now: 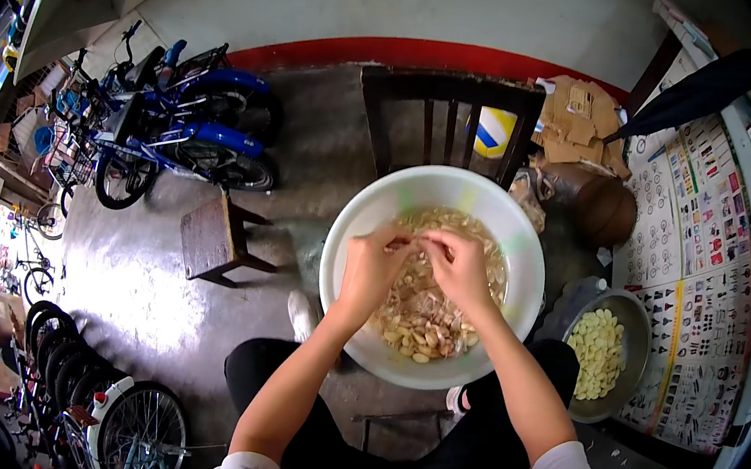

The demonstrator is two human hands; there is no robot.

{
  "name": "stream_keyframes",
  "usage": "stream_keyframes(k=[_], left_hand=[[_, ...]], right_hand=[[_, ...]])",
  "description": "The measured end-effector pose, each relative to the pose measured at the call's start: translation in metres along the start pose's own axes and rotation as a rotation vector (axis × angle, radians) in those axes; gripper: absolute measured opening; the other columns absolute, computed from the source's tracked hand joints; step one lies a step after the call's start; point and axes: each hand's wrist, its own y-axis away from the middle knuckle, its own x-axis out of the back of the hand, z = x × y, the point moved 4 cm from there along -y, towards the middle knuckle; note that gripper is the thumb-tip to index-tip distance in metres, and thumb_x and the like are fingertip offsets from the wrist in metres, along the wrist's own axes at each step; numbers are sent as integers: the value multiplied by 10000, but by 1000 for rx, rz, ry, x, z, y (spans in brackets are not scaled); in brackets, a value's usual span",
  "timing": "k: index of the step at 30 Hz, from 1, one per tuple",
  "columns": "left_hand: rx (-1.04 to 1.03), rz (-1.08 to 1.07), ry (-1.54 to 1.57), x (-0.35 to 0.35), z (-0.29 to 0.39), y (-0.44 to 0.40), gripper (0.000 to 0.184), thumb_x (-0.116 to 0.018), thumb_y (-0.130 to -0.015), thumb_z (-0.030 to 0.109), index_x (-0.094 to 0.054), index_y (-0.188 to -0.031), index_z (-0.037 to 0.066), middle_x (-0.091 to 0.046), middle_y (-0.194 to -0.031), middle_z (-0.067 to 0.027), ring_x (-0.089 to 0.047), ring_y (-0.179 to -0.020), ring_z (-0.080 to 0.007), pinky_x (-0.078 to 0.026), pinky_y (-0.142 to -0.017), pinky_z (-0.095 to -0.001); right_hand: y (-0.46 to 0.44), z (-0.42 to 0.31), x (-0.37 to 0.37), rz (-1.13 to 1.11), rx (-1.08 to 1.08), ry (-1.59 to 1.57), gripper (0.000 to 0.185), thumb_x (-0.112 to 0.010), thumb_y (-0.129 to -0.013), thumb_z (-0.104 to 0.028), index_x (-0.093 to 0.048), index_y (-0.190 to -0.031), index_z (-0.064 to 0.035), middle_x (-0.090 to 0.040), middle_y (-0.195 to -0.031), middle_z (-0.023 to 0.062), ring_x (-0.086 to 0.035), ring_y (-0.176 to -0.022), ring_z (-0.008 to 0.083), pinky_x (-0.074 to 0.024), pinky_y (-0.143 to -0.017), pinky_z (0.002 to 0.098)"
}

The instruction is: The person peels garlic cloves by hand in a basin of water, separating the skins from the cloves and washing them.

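Note:
A large white basin (337, 318) holds water with garlic cloves (424, 340) and loose papery skins floating in it. Over its middle, my left hand (375, 267) and my right hand (457, 264) meet at the fingertips. Both are closed in a pinch around a small piece that looks like a garlic clove, mostly hidden by the fingers. To the right of the basin, a metal bowl (639, 343) contains many pale peeled garlic cloves (596, 352).
A dark wooden chair (453, 86) stands behind the basin, with a ball (495, 133) beyond its slats. Left of me are a small wooden stool (213, 239) and several bicycles (193, 126). A printed sheet (705, 272) covers the surface at right, near a dark umbrella (702, 91).

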Motion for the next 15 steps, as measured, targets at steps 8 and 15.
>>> stream_keyframes(k=[8,15], left_hand=[[148,-11,172,11,-18,11,150,-720,-840,24,-731,-965,-58,-743,-835,-111,-688,-725,-114,-559,-680,-250],[336,-129,319,10,-47,16,181,-709,-884,49,-707,-1010,-82,-734,-908,-112,-685,-794,-129,-572,-767,-257]], right_hand=[[4,-15,-11,-66,-20,-36,52,-637,-867,5,-681,-878,30,-536,-673,64,-505,-553,138,-390,-518,271],[-2,-3,-28,-68,-44,-94,41,-618,-860,23,-658,-861,28,-576,-690,75,-502,-540,126,-381,-510,270]])
